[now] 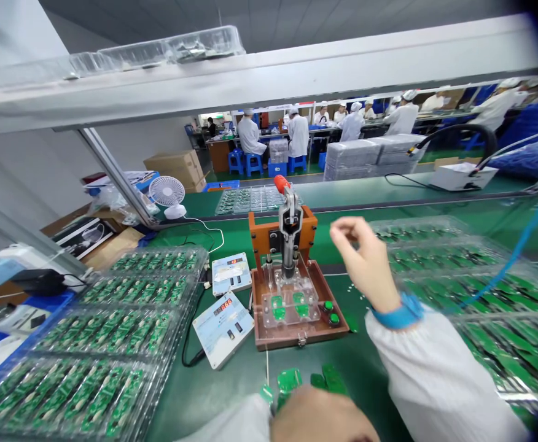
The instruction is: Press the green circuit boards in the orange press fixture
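Observation:
My right hand (363,258) is raised above the green bench, to the right of a brown test jig (292,319), fingers pinched together; whether it holds anything I cannot tell. The jig has an upright lever with a red knob (280,183) and a clear plate over two green boards (290,305). My left hand (322,417) sits at the bottom edge, holding several small green circuit boards (292,380) just in front of the jig.
Clear blister trays of green boards lie at left (112,331) and at right (481,288). Two white meter boxes (223,325) stand left of the jig. A small white fan (167,193) is behind. Workers in white sit at far benches.

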Demonstrator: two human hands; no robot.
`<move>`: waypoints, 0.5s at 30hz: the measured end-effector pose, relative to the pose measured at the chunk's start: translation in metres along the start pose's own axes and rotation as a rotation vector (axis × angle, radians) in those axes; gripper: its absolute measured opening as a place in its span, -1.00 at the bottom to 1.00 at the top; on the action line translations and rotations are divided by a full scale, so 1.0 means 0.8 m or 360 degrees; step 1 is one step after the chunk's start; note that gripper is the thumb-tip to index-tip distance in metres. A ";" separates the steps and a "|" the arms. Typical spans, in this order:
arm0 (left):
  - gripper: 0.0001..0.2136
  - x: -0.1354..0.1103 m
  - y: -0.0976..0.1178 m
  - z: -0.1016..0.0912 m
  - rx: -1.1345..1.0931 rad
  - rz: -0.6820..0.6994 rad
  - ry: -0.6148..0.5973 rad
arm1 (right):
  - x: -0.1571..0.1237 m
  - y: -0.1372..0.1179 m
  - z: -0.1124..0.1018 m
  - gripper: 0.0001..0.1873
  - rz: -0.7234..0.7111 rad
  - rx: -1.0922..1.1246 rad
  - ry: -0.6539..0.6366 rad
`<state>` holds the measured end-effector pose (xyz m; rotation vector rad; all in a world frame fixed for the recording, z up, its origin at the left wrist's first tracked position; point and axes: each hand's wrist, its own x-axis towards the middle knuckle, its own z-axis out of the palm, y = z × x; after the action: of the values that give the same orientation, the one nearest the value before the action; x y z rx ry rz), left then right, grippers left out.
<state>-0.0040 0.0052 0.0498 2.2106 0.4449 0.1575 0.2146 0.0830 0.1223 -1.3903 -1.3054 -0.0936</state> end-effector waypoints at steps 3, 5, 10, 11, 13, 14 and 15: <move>-0.80 0.001 -0.030 -0.044 0.0086 -0.0186 0.0542 | -0.066 0.024 0.001 -0.79 -0.0024 -0.0184 -0.0355; -0.78 -0.001 -0.055 -0.073 0.0263 -0.0244 0.0990 | -0.098 0.030 0.012 -0.80 -0.0068 -0.0224 -0.0505; -0.76 0.008 -0.100 -0.102 0.0598 -0.0230 0.1228 | -0.127 0.030 0.037 -0.77 -0.0068 -0.0294 -0.0665; -0.75 0.011 -0.103 -0.101 0.0615 -0.0235 0.1215 | -0.127 0.030 0.039 -0.77 -0.0055 -0.0296 -0.0680; -0.76 0.016 -0.105 -0.098 0.0609 -0.0230 0.1213 | -0.124 0.029 0.040 -0.77 -0.0021 -0.0274 -0.0699; -0.77 0.018 -0.104 -0.096 0.0583 -0.0229 0.1228 | -0.123 0.028 0.039 -0.78 0.0000 -0.0247 -0.0704; -0.79 0.019 -0.103 -0.095 0.0540 -0.0230 0.1254 | -0.121 0.026 0.037 -0.79 0.0026 -0.0209 -0.0705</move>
<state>-0.0317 0.1138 0.0327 2.3646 1.1216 0.9492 0.1754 0.0512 0.0320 -1.5910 -1.6750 0.1515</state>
